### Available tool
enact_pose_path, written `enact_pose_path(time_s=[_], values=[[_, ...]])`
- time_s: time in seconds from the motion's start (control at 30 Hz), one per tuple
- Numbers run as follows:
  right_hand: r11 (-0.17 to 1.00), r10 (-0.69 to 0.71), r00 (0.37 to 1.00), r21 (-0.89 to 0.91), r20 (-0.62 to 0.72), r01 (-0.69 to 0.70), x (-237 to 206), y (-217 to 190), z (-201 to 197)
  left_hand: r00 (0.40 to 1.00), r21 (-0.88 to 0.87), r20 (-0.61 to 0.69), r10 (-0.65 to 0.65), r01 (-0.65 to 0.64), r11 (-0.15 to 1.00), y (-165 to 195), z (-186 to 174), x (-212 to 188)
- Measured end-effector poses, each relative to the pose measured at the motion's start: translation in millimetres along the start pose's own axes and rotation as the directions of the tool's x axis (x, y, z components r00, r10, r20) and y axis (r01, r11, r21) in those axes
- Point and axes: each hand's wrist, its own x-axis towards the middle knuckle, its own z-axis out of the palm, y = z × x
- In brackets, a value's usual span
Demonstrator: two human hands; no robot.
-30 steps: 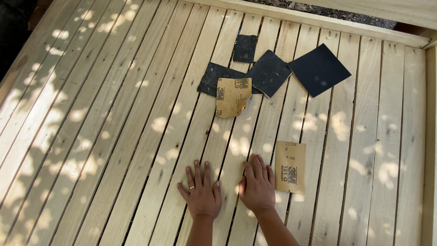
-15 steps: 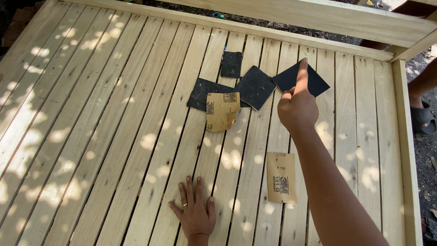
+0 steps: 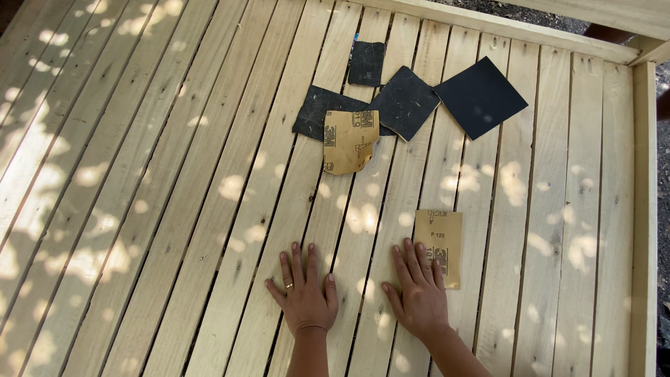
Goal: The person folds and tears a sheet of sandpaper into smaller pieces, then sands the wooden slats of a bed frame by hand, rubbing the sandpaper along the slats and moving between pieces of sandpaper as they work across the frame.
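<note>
Right hand (image 3: 419, 293) covers the tan sandpaper sheet's (image 3: 440, 237) lower left corner; curled tan sheet (image 3: 347, 141) overlaps a black sheet (image 3: 314, 112) beneath.

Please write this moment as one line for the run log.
left hand flat on slats | right hand flat, fingers on tan sheet

Daylight fell in dapples over the slats (image 3: 174, 209), bright patches scattered through soft leaf shade. The left side lay darker, with broad shadow along the edge; the right side was more evenly lit. Sun flecks crossed the left hand (image 3: 303, 297), the right hand (image 3: 419, 297) and the tan sheet (image 3: 440, 244). The black sheets (image 3: 480, 96) showed faint pale specks but no glare. The picture was sharp throughout, without visible blur, and the boards fanned outward toward the edges.
</note>
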Motion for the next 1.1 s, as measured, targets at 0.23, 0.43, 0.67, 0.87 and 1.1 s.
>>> enact_pose_path(time_s=[0.23,0.43,0.67,0.87,1.1], values=[[0.914,0.404,0.915,0.036,-0.011,-0.403,26,35,-20,1.0,0.014,-0.024,0.008,-0.008,1.0,-2,8,0],[0.852,0.502,0.865,0.183,-0.021,-0.49,35,10,-40,0.985,-0.022,-0.164,0.052,-0.056,0.998,-4,13,-1],[0.122,0.667,0.609,0.743,0.43,-0.658,45,-23,-68,0.968,-0.016,-0.241,0.074,-0.081,0.997,-5,23,-2],[0.383,0.629,0.751,0.759,0.203,-0.526,65,-49,-36,0.973,-0.018,-0.222,0.069,-0.074,0.997,-6,25,1],[0.593,0.67,0.714,0.725,-0.203,-0.35,88,-42,11,0.972,-0.029,-0.226,0.067,-0.076,0.997,-4,22,2]])
